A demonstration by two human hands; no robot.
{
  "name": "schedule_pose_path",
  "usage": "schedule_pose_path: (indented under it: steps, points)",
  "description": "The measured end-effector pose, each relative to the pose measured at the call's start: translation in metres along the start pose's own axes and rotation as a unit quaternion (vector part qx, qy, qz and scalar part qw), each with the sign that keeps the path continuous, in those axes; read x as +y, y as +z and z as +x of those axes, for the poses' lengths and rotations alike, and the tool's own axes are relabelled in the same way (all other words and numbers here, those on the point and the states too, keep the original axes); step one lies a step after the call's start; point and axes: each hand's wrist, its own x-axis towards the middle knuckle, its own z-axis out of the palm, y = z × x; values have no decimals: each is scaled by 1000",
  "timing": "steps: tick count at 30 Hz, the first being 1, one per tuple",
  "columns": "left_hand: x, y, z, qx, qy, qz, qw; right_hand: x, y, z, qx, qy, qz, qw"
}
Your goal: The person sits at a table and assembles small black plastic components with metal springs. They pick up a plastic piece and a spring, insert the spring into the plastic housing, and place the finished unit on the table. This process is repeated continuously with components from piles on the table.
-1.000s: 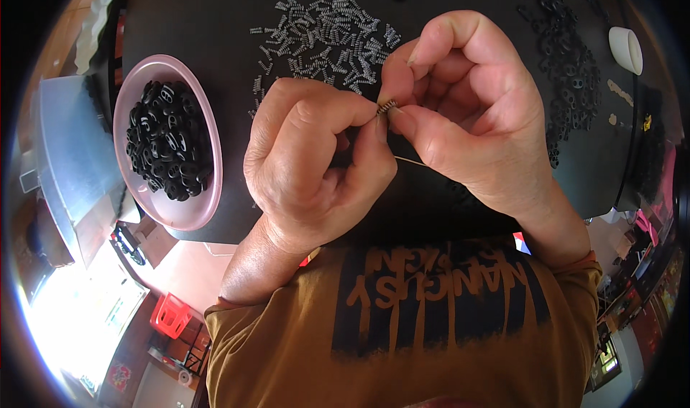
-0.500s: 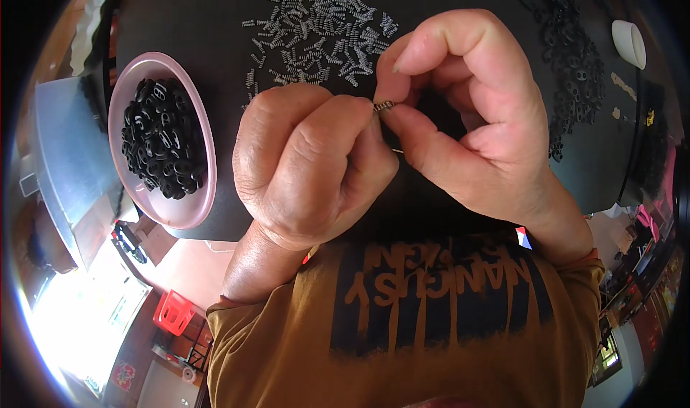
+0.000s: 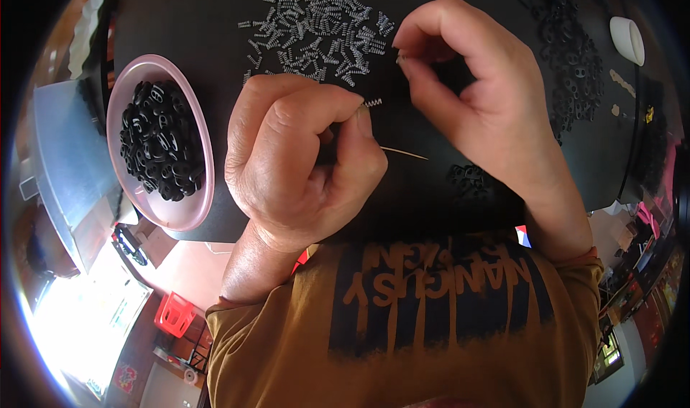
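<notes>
My left hand [image 3: 305, 156] is closed, and a small metal coil spring [image 3: 373, 103] sticks out between its thumb and forefinger. A thin tan stick [image 3: 405, 152] shows beside that hand; whether it is gripped or lies on the table, I cannot tell. Above and to the right, my right hand [image 3: 474, 85] pinches thumb and forefinger together. Something tiny shows at those fingertips, too small to name. Just beyond my left hand, many loose springs [image 3: 316, 34] are heaped on the dark table [image 3: 424, 192].
On the left stands a pink oval bowl [image 3: 210, 156] full of black plastic two-hole pieces [image 3: 162, 142]. More black pieces [image 3: 578, 70] spread along the right side, with a small cluster [image 3: 468, 179] under my right forearm. A white cup [image 3: 627, 42] lies at the far right.
My right hand has moved up and away from my left, so the two no longer meet at the spring. More of the stick and the small black cluster now show.
</notes>
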Motion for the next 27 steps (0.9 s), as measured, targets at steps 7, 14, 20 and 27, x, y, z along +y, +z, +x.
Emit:
schedule_pose_path:
  steps: [7, 14, 20, 27]
  points:
    - [3, -3, 1, -14, -28, -16, 999, 2, -8, 1, 10, -18, 46, 999]
    - [3, -4, 5, -8, -13, -8, 1000, -6, -7, -7, -141, 138, 309, 930]
    - [1, 1, 4, 18, 17, 15, 1000, -8, -8, -5, -148, 197, 393, 886]
    - [3, -6, 0, -31, -149, -177, 972, -10, -12, -4, -83, 225, 407, 881]
